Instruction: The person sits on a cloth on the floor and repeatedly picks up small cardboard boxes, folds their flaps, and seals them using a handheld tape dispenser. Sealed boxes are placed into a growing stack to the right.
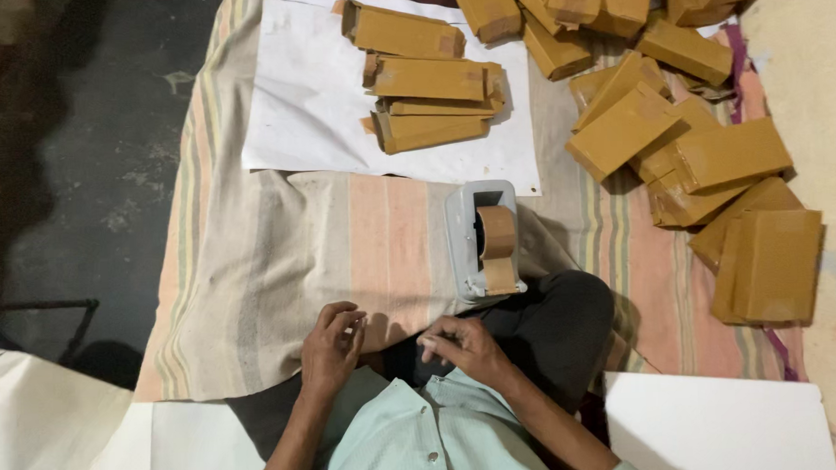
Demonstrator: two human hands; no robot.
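Observation:
My left hand (333, 344) rests on the striped cloth (280, 268) in front of me, fingers curled, with nothing visible in it. My right hand (461, 345) hovers close beside it over my dark trouser knee, fingers bent loosely, also holding nothing that I can see. Just beyond my right hand stands a grey tape dispenser (482, 237) with a roll of brown tape (498, 232). Neither hand touches the dispenser.
A white sheet (312, 109) at the back carries several brown wrapped packets (428, 77). A larger heap of brown packets (702, 151) spreads along the right. White boards lie at the lower left (54, 433) and lower right (721, 424). Dark floor (90, 135) lies to the left.

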